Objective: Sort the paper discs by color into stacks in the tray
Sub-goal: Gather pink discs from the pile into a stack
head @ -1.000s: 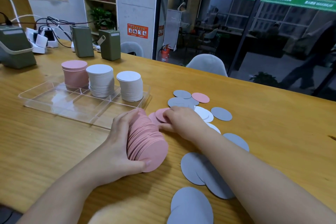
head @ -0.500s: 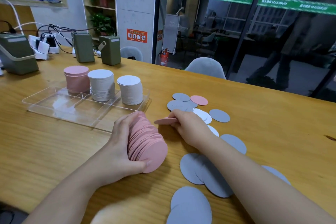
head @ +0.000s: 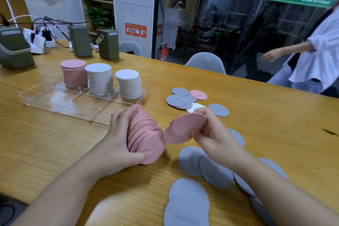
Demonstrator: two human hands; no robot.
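Left hand (head: 117, 141) grip wrapped round pink disc stack (head: 146, 137), edge on counter (head: 55, 143). Right hand (head: 214, 134) pinches few pink discs (head: 185, 126) beside it. Tray (head: 36, 97) behind holds three stacks.

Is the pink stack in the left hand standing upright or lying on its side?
On its side. The left hand grips the pink stack with disc faces pointing sideways and edges resting on the table.
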